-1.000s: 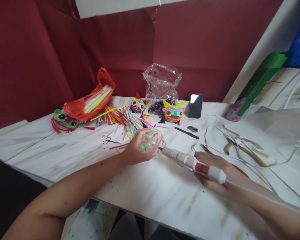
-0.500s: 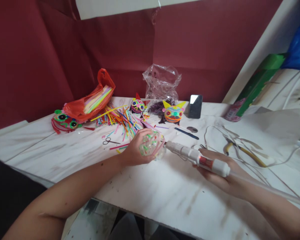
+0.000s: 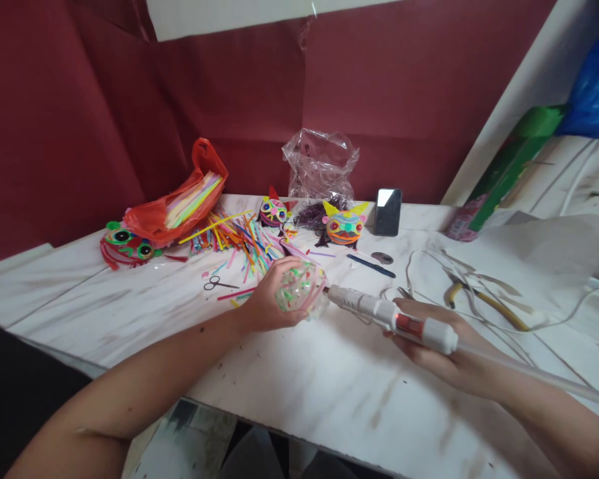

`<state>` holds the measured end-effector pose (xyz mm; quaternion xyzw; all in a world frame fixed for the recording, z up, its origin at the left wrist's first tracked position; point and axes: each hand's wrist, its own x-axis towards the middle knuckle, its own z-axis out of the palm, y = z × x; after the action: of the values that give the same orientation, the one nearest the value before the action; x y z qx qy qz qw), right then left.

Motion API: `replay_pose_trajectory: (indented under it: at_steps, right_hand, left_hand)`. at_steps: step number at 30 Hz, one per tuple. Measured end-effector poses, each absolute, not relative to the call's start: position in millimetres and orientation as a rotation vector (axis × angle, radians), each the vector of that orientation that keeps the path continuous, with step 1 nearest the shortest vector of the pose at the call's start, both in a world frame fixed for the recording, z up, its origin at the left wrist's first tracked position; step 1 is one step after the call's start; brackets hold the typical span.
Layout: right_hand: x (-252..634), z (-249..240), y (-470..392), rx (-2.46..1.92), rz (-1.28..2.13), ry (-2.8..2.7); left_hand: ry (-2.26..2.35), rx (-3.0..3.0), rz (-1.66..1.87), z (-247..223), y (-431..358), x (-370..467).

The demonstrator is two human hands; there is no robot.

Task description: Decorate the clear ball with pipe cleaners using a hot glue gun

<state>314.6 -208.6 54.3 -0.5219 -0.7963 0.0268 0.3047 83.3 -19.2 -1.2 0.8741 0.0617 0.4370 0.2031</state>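
My left hand [image 3: 268,299] is wrapped round a clear, rounded plastic piece [image 3: 295,291] with green and red spots and a pink strip along its right side. In my right hand [image 3: 432,346] is a white hot glue gun [image 3: 369,307], with a long clear glue stick [image 3: 534,374] running out of its back end. The gun's nozzle points left and is at the right side of the plastic piece; whether it touches cannot be made out. An orange-red glow shows in the gun's body. Part of my right fingers is hidden beneath the gun.
Behind my left hand lie loose coloured pipe cleaners [image 3: 244,243], small scissors [image 3: 219,285] and a red bag [image 3: 180,206]. Colourful animal-face figures [image 3: 343,227] and a phone [image 3: 388,213] stand farther back. Yellow-handled pliers [image 3: 499,309] and a white cable [image 3: 412,266] lie to the right.
The glue gun's nozzle has shifted very slightly left along with the plastic piece. The whole view has moved a little; both hands keep their hold.
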Motion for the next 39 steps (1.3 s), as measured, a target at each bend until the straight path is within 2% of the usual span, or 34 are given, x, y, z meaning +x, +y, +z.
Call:
replay_pose_trajectory:
  at_steps: [9, 24, 29, 34, 39]
  right_hand:
    - [316.9, 54.8, -209.7, -1.414, 0.191, -2.132]
    - [315.7, 51.1, -206.5, -1.389, 0.093, -2.1]
    - [340.5, 59.2, -199.4, -1.866, -0.043, -1.79]
    - [364.1, 57.9, -182.5, -2.486, -0.223, -1.782]
    - [381.0, 37.4, -172.1, -2.644, -0.268, -1.844]
  left_hand:
    - [0.201, 2.441, 1.202, 1.2, -20.5, 82.7]
    - [0.282, 2.398, 1.171, 1.6, -18.6, 81.7]
    - [0.405, 2.262, 1.08, -3.5, -14.5, 80.5]
    - [0.534, 2.102, 1.022, -2.2, -9.7, 78.3]
    - [0.54, 2.116, 0.981, 2.6, -11.4, 78.0]
